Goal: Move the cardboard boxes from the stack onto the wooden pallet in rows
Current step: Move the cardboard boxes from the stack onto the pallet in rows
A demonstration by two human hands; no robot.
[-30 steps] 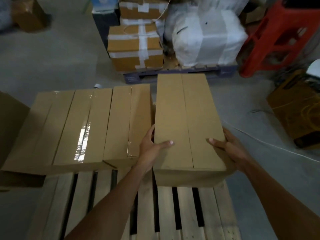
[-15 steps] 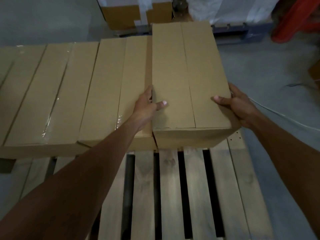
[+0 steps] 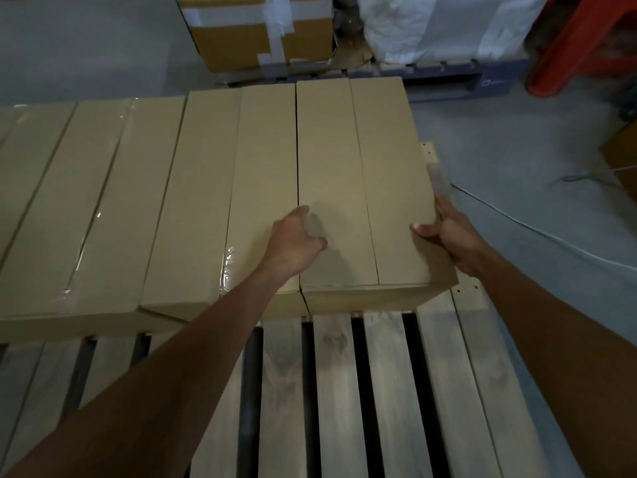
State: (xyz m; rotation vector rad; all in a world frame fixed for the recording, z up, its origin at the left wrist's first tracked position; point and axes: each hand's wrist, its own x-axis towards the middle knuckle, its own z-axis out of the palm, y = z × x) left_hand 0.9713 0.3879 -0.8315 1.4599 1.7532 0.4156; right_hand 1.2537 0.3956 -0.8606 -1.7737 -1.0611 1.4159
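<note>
A plain cardboard box [image 3: 362, 167] lies at the right end of a row on the wooden pallet [image 3: 386, 391], flush against the neighbouring box [image 3: 213, 188]. More boxes, one with glossy tape [image 3: 103, 201], continue the row to the left. My right hand [image 3: 448, 232] grips the box's right edge near the front corner, thumb on top. My left hand [image 3: 296, 243] hovers just over the seam between the two boxes, fingers loosely curled and blurred, holding nothing. Bare slats of the pallet stretch toward me in front of the row.
Beyond the row stand a taped carton [image 3: 262, 32] and a white wrapped bundle [image 3: 448, 25] on a blue pallet [image 3: 444, 77]. A red stool [image 3: 586, 46] is at the back right. A white cable [image 3: 551, 236] crosses the concrete floor on the right, near another carton [image 3: 624, 157].
The box has come down level with the row and closed up against its neighbour. My left hand has come off the box's left side and now hovers above it.
</note>
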